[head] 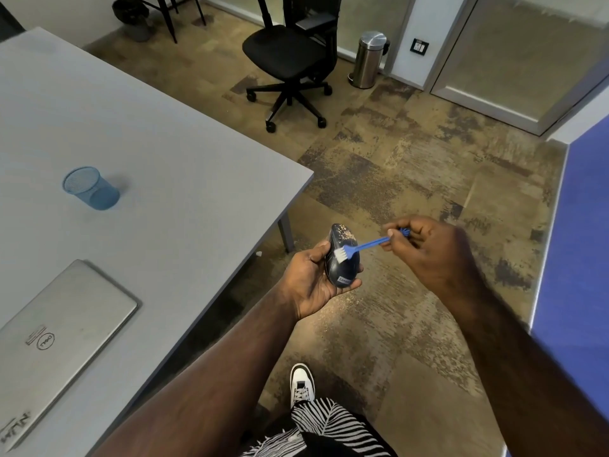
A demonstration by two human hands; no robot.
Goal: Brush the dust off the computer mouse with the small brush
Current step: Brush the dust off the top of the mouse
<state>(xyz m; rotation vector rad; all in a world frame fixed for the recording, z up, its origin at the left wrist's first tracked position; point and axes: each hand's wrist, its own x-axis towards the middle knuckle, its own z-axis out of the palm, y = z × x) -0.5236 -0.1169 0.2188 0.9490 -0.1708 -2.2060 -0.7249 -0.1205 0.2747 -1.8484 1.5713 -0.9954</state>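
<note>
At lower centre of the frame we are cupping the computer mouse [341, 258] in our left hand [313, 282], fingers curled around it, off the table. Our right hand [428, 249] is pinching the small brush [362, 247] — its white bristles are touching the mouse's dusty top. Left of us a closed laptop [62, 338] is lying on the grey table [164, 143]; farther up — a blue mesh cup [90, 188].

Sitting on the grey table [171, 133]: a blue mesh pen cup [90, 188] and a closed silver Dell laptop [59, 338]; standing beyond on the patchy brown carpet [412, 179]: a black office chair [290, 57] and a steel pedal bin [369, 59].
</note>
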